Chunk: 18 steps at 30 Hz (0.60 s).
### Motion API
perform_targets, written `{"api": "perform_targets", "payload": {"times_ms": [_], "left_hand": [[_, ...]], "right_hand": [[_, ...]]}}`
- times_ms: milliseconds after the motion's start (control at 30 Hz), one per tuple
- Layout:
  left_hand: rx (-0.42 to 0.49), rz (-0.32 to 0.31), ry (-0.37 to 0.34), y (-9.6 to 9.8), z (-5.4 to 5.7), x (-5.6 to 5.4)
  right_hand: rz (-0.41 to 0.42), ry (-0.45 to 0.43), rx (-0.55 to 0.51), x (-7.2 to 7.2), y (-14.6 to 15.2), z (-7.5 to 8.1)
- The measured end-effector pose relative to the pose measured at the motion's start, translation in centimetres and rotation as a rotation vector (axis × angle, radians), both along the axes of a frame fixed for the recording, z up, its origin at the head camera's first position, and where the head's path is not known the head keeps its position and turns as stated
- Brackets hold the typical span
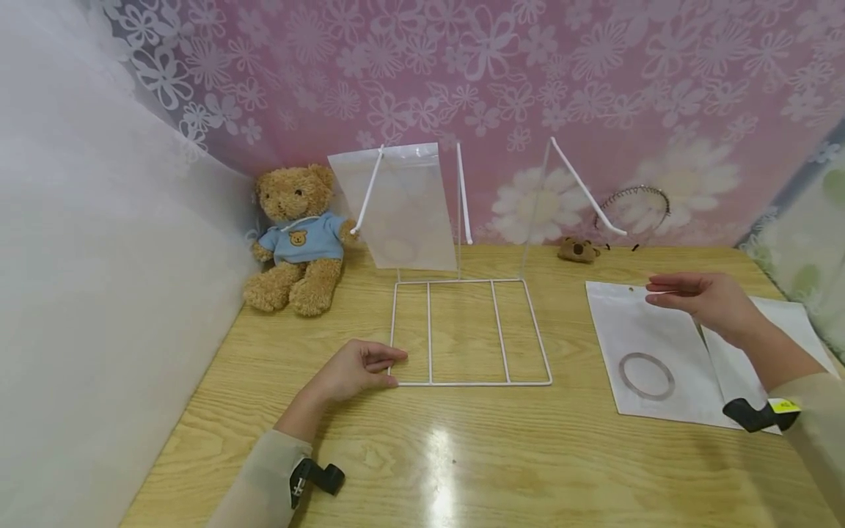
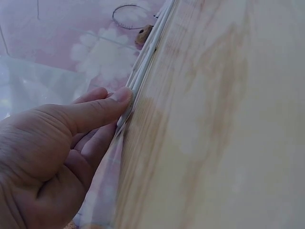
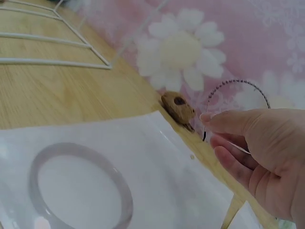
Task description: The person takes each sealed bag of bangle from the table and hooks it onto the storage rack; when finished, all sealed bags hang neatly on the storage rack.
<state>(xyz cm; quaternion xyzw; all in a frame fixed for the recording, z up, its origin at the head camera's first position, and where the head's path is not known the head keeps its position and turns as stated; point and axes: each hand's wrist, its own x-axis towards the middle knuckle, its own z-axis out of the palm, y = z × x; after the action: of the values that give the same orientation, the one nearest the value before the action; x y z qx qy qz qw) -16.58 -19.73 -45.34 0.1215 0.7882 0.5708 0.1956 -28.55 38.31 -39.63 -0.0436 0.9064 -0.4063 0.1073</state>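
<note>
A white wire display rack [image 1: 462, 383] stands on the table, with three hooked arms rising behind its flat base. My left hand [image 1: 356, 370] pinches the base's front left corner; in the left wrist view the thumb of that hand [image 2: 71, 133] lies on the white wire. A pale plastic zip bag [image 1: 412, 213] hangs from the rack's left arm. At the right, my right hand [image 1: 713, 301] hovers by the top edge of a flat white bag [image 1: 620, 315] containing a greyish ring [image 3: 125, 191]. Thumb and fingers stand apart there, holding nothing.
A teddy bear [image 1: 306, 238] in a blue shirt sits behind left. Near the back wall are a small brown animal-head piece [image 1: 578, 250] and a thin beaded headband [image 3: 237, 81]. Another white bag [image 1: 795, 323] lies beneath my right forearm. A flowered pink cloth [image 1: 396, 73] covers the back.
</note>
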Motion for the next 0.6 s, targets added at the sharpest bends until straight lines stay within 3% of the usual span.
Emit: {"api": "perform_targets", "payload": {"times_ms": [300, 600], "left_hand": [[-0.012, -0.002, 0.008, -0.1, 0.2, 0.0], [-0.013, -0.005, 0.004, 0.0, 0.3, 0.1]], "right_hand": [[-0.016, 0.012, 0.045, -1.6, 1.5, -1.6], [-0.015, 0.044, 0.083, -2.2, 2.7, -3.3]]}}
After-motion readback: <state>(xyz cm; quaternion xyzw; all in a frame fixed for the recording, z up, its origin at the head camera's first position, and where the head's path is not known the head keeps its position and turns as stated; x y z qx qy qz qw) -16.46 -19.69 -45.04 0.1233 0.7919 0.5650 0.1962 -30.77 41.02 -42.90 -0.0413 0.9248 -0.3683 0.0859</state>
